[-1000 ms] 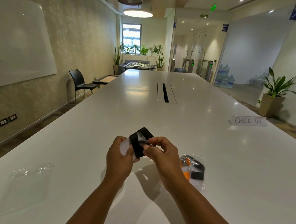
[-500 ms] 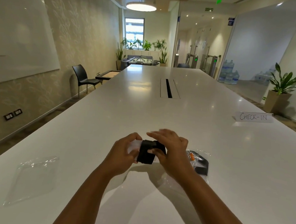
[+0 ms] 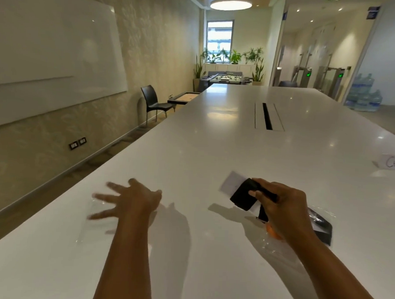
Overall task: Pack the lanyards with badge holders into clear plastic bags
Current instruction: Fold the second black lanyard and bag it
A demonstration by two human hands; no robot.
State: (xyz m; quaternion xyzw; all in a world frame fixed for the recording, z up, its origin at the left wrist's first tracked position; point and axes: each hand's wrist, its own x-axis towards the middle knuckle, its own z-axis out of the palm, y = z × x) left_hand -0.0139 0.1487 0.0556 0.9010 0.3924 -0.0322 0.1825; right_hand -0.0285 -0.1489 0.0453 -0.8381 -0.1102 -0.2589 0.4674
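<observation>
Half a second ago both of your hands were winding the black lanyard with its white badge holder (image 3: 242, 197). Now your right hand (image 3: 280, 206) alone grips that bundle just above the white table (image 3: 237, 151) at the near right, while your left hand (image 3: 129, 203) has let go and reaches, fingers spread and holding nothing, over the empty clear plastic bag (image 3: 100, 229) lying flat at the near left. I judge the winding done and bagging next; a filled clear bag with black and orange contents (image 3: 321, 222) lies beside your right wrist.
</observation>
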